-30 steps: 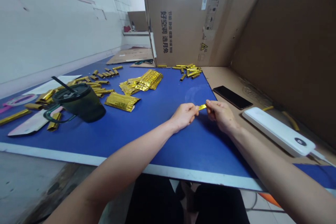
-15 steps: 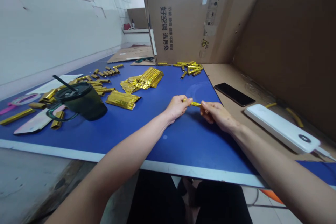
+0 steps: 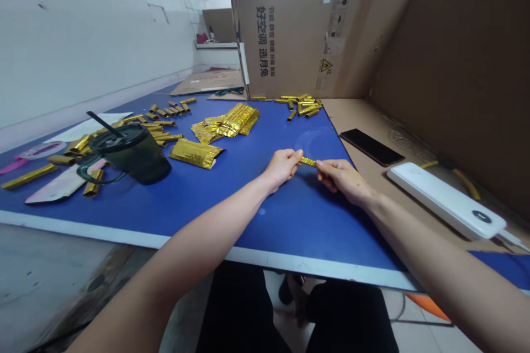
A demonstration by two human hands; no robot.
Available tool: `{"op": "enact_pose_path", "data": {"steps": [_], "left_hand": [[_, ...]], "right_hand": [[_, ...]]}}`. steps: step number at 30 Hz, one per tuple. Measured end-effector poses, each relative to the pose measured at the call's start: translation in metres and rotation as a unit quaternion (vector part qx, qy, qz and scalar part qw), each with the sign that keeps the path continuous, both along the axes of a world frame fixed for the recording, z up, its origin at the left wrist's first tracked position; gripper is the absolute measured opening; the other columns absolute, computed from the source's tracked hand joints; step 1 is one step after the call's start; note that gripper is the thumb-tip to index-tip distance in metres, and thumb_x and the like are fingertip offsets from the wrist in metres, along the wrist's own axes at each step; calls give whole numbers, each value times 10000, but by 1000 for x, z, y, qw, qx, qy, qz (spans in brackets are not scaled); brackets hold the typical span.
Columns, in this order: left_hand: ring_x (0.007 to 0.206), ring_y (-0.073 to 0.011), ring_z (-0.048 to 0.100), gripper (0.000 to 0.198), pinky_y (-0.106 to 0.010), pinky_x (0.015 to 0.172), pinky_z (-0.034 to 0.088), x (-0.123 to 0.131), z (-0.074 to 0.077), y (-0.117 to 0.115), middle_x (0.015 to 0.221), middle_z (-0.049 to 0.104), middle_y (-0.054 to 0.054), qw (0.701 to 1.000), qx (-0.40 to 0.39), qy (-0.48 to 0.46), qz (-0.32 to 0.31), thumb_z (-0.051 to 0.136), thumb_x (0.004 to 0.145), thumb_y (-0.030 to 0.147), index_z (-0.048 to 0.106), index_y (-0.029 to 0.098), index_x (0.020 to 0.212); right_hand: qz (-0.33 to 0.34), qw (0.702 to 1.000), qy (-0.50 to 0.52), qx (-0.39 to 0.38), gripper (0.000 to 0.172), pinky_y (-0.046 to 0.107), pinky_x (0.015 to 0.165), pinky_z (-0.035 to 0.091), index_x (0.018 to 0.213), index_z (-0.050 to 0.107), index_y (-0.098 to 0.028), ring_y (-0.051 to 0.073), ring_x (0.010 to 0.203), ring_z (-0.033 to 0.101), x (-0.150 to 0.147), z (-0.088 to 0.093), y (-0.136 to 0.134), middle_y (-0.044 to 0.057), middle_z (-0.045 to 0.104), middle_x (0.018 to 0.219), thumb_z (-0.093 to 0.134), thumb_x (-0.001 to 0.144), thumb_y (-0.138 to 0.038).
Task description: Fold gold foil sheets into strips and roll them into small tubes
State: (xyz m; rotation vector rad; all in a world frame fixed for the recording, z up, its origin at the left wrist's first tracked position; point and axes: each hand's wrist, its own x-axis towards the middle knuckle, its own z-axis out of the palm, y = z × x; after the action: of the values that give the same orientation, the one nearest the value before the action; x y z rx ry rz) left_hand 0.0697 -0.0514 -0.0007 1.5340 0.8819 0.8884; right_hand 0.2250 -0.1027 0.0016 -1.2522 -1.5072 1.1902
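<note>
Between my two hands, over the blue table [image 3: 232,198], is a narrow strip of gold foil [image 3: 308,161]. My left hand [image 3: 284,168] pinches its left end between thumb and fingers. At the other end, my right hand [image 3: 337,176] pinches it the same way. The fingers cover both ends of the strip. Nearest on the left lies a flat gold foil packet [image 3: 195,153], with a pile of crumpled gold foil sheets [image 3: 238,120] behind it. A heap of small gold tubes [image 3: 307,106] lies beyond my hands, against the cardboard.
A dark lidded cup [image 3: 143,154] with a straw stands on the left, among more gold tubes [image 3: 163,137] and a pale phone [image 3: 58,186]. A black phone [image 3: 371,146] and white power bank [image 3: 447,198] lie on cardboard at right. A large cardboard box [image 3: 298,27] walls the back.
My left fingertips have shifted slightly along the gold foil strip, and the bit that stuck up behind the left thumb no longer shows. The view has tilted a little; both hands still hold the strip.
</note>
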Motion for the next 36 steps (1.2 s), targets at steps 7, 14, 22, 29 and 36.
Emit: {"op": "enact_pose_path", "data": {"steps": [7,14,22,29,36], "left_hand": [[285,-30,256,327,-163,323,179,-1,0,-2,370,339,76,999,19,19,22,405,797,432,420,159,617],[286,-31,255,338,-161,326,186,0,0,-3,367,341,78,999,17,28,16,398,789,451,424,159,622],[284,-32,257,328,-160,324,183,1,-1,-4,361,345,78,999,18,24,10,403,789,440,425,160,620],[288,-31,255,336,-158,328,185,2,-3,-4,365,349,78,999,17,34,4,397,790,451,426,160,624],[299,-33,278,339,-156,330,196,2,-3,-6,379,364,72,999,18,45,-4,402,780,459,438,156,633]], "right_hand": [[3,1000,-14,-1,370,209,332,178,566,507,-167,55,312,289,0,1,1,-57,381,363,453,758,-479],[-1,1000,-10,-5,391,206,336,194,565,511,-167,57,311,303,0,2,0,-57,392,355,431,765,-493],[-5,1000,-7,-4,407,206,337,197,580,517,-166,60,311,311,2,0,1,-53,402,356,412,771,-509],[3,1000,-14,-2,395,211,344,192,572,509,-171,60,312,311,2,1,1,-56,404,361,428,762,-507],[9,1000,-28,-2,380,206,348,200,573,509,-170,59,322,313,2,1,1,-58,403,365,439,766,-491]]}}
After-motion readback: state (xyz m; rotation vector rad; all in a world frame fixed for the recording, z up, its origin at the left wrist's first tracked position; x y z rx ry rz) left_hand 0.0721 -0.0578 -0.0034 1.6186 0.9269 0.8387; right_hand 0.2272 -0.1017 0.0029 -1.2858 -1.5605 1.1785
